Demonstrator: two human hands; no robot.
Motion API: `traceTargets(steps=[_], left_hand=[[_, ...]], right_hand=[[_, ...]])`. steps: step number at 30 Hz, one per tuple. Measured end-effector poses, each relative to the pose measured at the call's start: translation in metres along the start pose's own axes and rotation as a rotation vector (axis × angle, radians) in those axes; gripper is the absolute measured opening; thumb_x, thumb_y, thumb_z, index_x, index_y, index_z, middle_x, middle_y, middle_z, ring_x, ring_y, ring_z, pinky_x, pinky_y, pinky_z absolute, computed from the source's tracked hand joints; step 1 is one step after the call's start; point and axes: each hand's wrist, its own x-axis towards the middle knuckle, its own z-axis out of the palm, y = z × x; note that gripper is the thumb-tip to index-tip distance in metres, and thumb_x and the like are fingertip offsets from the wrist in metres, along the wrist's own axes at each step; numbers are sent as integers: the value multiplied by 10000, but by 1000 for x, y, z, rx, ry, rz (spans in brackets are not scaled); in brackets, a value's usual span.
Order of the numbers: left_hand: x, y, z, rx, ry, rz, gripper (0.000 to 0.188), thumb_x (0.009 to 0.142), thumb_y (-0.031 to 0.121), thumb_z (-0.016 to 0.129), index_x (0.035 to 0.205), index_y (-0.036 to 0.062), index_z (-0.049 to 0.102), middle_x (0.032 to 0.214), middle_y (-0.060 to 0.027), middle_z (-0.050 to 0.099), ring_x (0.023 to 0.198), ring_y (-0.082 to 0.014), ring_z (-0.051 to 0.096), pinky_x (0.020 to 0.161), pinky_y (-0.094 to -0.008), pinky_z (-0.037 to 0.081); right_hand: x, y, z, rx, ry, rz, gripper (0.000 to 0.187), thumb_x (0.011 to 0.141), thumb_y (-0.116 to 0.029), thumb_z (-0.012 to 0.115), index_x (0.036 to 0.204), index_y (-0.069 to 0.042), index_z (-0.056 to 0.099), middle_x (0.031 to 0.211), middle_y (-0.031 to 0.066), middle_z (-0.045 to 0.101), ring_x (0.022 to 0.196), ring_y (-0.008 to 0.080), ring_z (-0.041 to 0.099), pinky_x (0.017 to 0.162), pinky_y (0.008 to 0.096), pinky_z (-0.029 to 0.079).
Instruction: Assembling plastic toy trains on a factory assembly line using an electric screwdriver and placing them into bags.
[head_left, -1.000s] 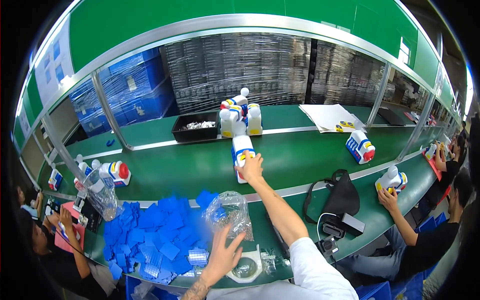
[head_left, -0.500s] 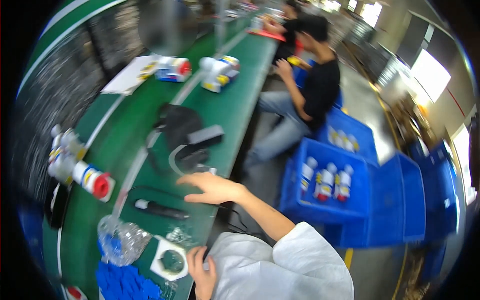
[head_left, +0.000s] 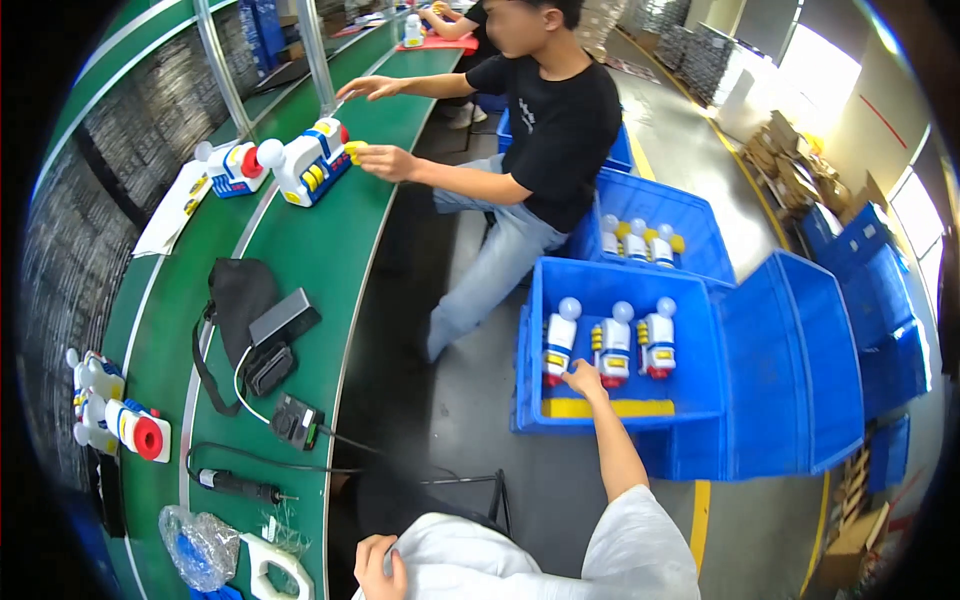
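My right hand (head_left: 588,380) reaches into a blue plastic bin (head_left: 630,272), fingers apart beside the red lower end of a white toy-like unit (head_left: 561,335) with a round translucent top. Whether a fingertip touches it I cannot tell. A second unit (head_left: 612,345) and a third one (head_left: 657,340), with blue bands and yellow parts, lie in the same bin. Down by the table's near edge, my left hand (head_left: 380,568) is curled close to my white sleeve, and something small and dark shows between its fingers. What that is I cannot make out.
On the green table (head_left: 300,235) lie an electric screwdriver (head_left: 240,487) with a cable, a black pouch (head_left: 243,290), a white frame-shaped part (head_left: 275,565) and a clear plastic bag (head_left: 200,545). A co-worker (head_left: 560,110) sits ahead handling another unit (head_left: 310,165). More blue bins (head_left: 790,360) stand at right.
My right hand has moved from above the table rightward into the blue bin. The view has swung right. The co-worker's hands now reach to a unit on the table.
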Motion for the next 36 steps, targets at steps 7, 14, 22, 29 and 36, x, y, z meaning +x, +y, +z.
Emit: traceTargets(steps=[7,14,22,29,36], left_hand=[[-1,8,-3,188,-50,-234,209,825,38,531,1028,56,577,1047,-171,536,917,-339,558,745,-354,498],[-20,7,-1,178,-60,-434,220,829,57,509,1042,42,562,1054,-176,527,953,-339,546,823,-391,454],[-23,17,-16,169,-4,-467,180,805,22,509,966,37,588,977,-179,557,881,-342,559,752,-385,462],[-14,-4,1,162,7,-199,190,683,-65,555,856,0,600,851,-147,575,766,-295,583,676,-343,476],[11,-1,-17,-1042,108,-567,227,917,150,481,1035,-35,544,879,-150,597,756,-224,616,714,-357,529]], right_hand=[[92,-27,84,126,20,424,1006,696,-379,727,1362,-10,69,1289,276,325,1160,428,401,945,509,384],[112,-6,123,281,134,546,915,791,-250,622,1409,-142,-45,1250,257,389,1131,427,431,924,569,360],[95,33,48,1007,89,545,943,658,-237,742,1363,-20,154,1323,267,300,1098,485,441,730,758,346],[-6,7,-46,984,391,-187,807,637,-108,699,1311,43,281,1220,185,444,1106,287,475,937,400,392],[-162,-89,-83,631,586,-807,850,600,-79,675,1327,35,249,1299,198,380,1187,300,410,1036,404,263]])
